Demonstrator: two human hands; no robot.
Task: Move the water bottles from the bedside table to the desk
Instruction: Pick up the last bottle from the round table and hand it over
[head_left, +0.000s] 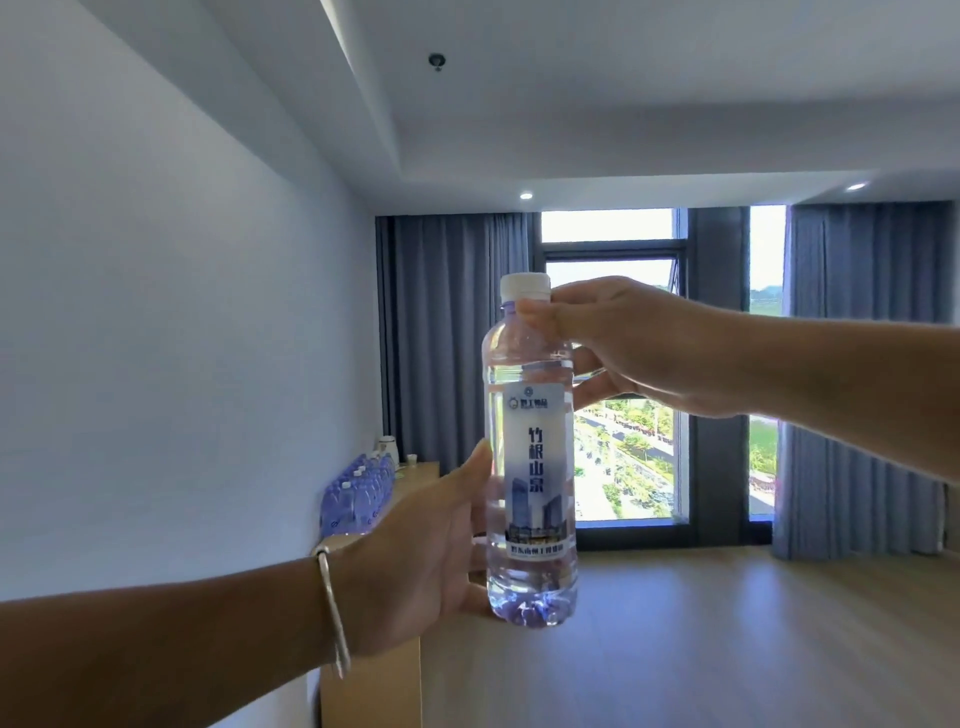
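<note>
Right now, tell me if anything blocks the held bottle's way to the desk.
Nothing visible does. The bottle, gripped by the left hand and right hand, has open air toward the desk, though rows of bottles crowd its top.

Bottle (530, 452) clear glossy plastic; desk (415, 475) matt wood; curtains (452, 332) cloth

Both arms reach forward. The left hand (415, 561) grips low, thumb up — the right hand (623, 345) pinches high, fingers curled.

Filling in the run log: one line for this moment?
phase: carrying | water bottle: upright, midair | left hand: grips lower body | right hand: pinches neck | desk: bottles already there
</note>
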